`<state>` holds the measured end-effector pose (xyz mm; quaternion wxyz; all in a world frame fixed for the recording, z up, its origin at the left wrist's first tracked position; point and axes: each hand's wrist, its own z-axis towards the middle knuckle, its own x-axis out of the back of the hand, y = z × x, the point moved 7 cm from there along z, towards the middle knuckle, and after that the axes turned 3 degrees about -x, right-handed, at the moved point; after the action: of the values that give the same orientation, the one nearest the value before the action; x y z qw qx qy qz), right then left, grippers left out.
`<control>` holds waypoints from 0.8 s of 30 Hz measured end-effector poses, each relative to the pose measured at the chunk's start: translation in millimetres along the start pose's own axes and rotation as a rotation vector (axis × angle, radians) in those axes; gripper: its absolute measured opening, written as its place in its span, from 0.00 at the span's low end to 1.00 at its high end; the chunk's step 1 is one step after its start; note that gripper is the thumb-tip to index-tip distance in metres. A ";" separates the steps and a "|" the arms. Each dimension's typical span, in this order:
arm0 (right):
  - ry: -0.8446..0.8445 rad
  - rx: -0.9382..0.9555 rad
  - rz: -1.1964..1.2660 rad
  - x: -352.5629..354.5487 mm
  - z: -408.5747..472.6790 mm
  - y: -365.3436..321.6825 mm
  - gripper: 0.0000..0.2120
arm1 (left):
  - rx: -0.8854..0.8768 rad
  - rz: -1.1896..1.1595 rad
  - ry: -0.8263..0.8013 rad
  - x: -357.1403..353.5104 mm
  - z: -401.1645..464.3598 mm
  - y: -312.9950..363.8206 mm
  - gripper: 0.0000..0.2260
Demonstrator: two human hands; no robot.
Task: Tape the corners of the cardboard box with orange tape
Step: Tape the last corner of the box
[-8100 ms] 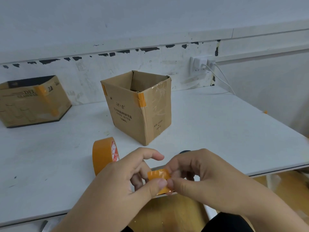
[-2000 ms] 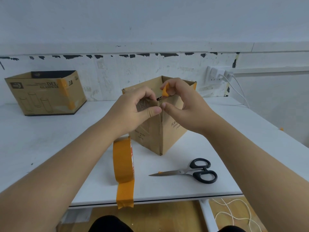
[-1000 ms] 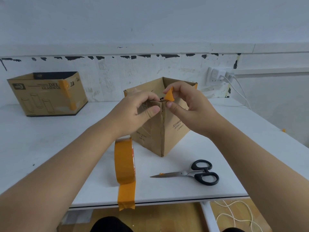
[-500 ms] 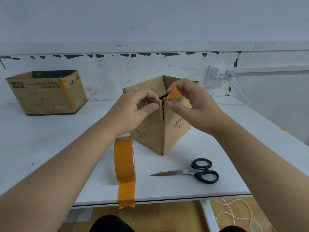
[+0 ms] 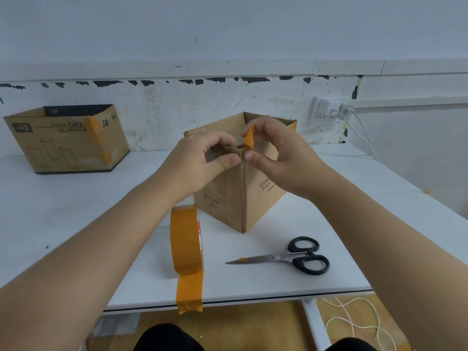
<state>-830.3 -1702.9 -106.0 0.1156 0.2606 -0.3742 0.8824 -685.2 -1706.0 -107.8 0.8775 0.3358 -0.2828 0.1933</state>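
Observation:
An open cardboard box (image 5: 263,198) stands on the white table (image 5: 63,211), one vertical corner facing me. My left hand (image 5: 202,158) pinches the top of that near corner, thumb on the outside. My right hand (image 5: 273,150) pinches a short strip of orange tape (image 5: 249,139) at the same corner; the strip stands up above the rim. An orange tab shows on the box's far right corner (image 5: 293,125). The orange tape roll (image 5: 186,241) stands on edge in front of the box, its loose end hanging over the table's front edge.
Black-handled scissors (image 5: 291,257) lie right of the roll, blades pointing left. A second cardboard box (image 5: 65,140) with orange tape sits at the back left. A wall socket with a white cable (image 5: 329,110) is at the back right. The table's front edge runs below the roll.
My hands have gone from holding the cut strip near my lap to the box's near top corner. Over the last second the strip has stayed raised while both thumbs press the corner.

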 end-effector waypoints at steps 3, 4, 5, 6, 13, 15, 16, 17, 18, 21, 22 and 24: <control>0.005 0.002 -0.004 1.2 -1.7 -0.6 0.10 | 0.002 0.030 -0.019 -2.7 1.6 0.8 0.06; 0.009 0.005 0.002 2.3 -2.6 -0.6 0.09 | -0.005 0.041 -0.024 -3.4 1.9 1.8 0.06; 0.013 0.006 0.003 3.6 -3.5 -0.4 0.09 | -0.018 0.050 -0.028 -4.1 2.2 3.2 0.05; 0.017 0.004 0.002 4.9 -4.2 0.0 0.08 | -0.031 0.056 -0.032 -4.5 2.9 4.7 0.05; 0.031 -0.015 0.000 5.9 -2.9 -1.4 0.06 | -0.014 -0.009 -0.047 -2.8 5.3 3.3 0.04; 0.027 -0.023 -0.005 5.6 -2.1 -1.9 0.06 | -0.008 -0.036 -0.036 -2.1 5.5 2.2 0.05; 0.034 -0.029 -0.003 5.4 -1.9 -1.8 0.06 | -0.013 -0.042 -0.030 -2.0 5.2 2.5 0.06; 0.041 -0.034 -0.002 4.7 -1.6 -1.8 0.06 | -0.019 -0.044 -0.022 -1.4 4.7 2.7 0.06; 0.044 -0.039 -0.005 3.5 -1.2 -2.1 0.06 | -0.023 -0.045 -0.016 -0.8 4.0 2.8 0.07; 0.044 -0.058 -0.019 1.9 -0.4 -2.1 0.08 | -0.020 -0.041 -0.016 -1.0 2.3 1.5 0.07; 0.042 -0.064 -0.015 2.0 0.0 -2.2 0.08 | -0.015 -0.039 -0.017 -1.0 2.0 0.7 0.08; 0.038 -0.071 -0.018 2.4 0.5 -2.3 0.09 | -0.013 -0.038 -0.024 -1.3 2.3 -0.3 0.08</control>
<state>-831.2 -1701.6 -103.0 0.1398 0.2429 -0.4005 0.8724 -686.9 -1708.0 -107.4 0.8797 0.3378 -0.2881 0.1706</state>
